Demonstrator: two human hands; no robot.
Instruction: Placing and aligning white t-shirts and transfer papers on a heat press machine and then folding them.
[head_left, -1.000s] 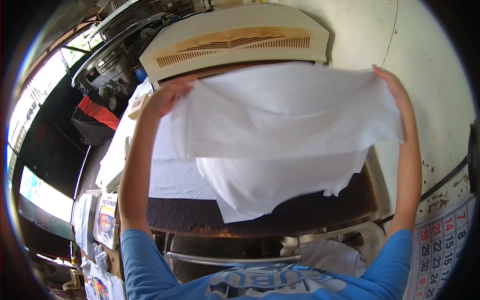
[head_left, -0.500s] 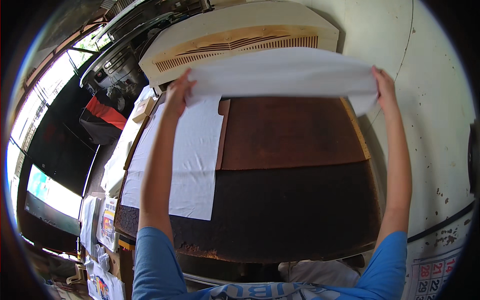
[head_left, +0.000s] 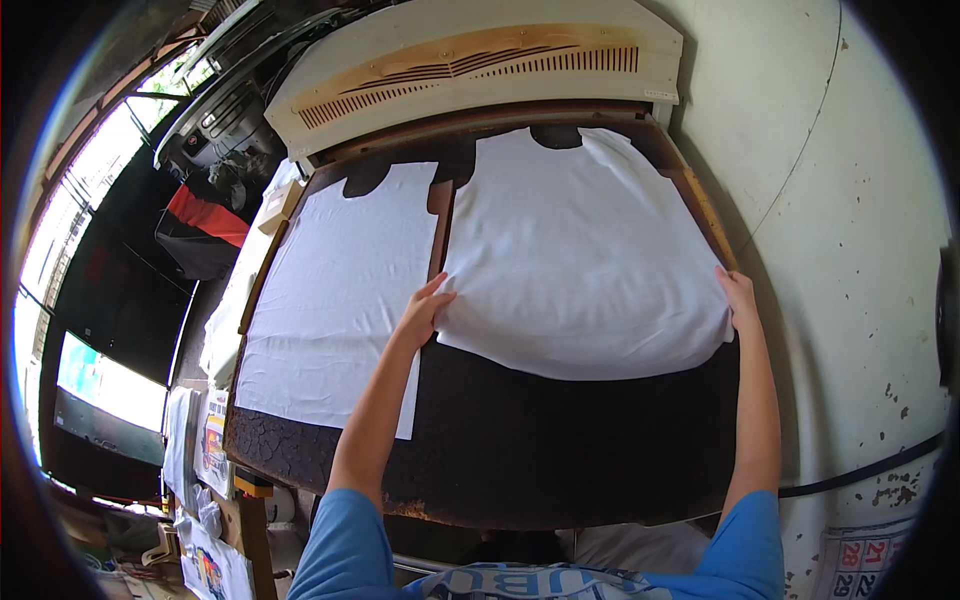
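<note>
A white fabric panel (head_left: 585, 250), cut with a neckline at its far end, spreads over the right half of a dark platen (head_left: 560, 440). My left hand (head_left: 428, 308) pinches its near left corner, and my right hand (head_left: 738, 298) grips its near right edge. Between my hands the cloth is loosely rippled and its near edge bows toward me. To the left, a second white cut panel (head_left: 340, 290) with a curved neckline lies flat, slightly wrinkled. A strip of brown sheet (head_left: 441, 215) shows between the two panels; the rest of that sheet is mostly covered.
Behind the platen stands a cream machine housing (head_left: 480, 75) with slotted vents. A pale wall (head_left: 850, 250) runs close along the right side. At lower left are stacked printed white fabrics (head_left: 210, 550); a small box (head_left: 280, 207) sits beside the platen's left edge.
My hands have come down toward me from the far side, drawing the raised white panel out over the brown sheet. The left panel's neckline now shows.
</note>
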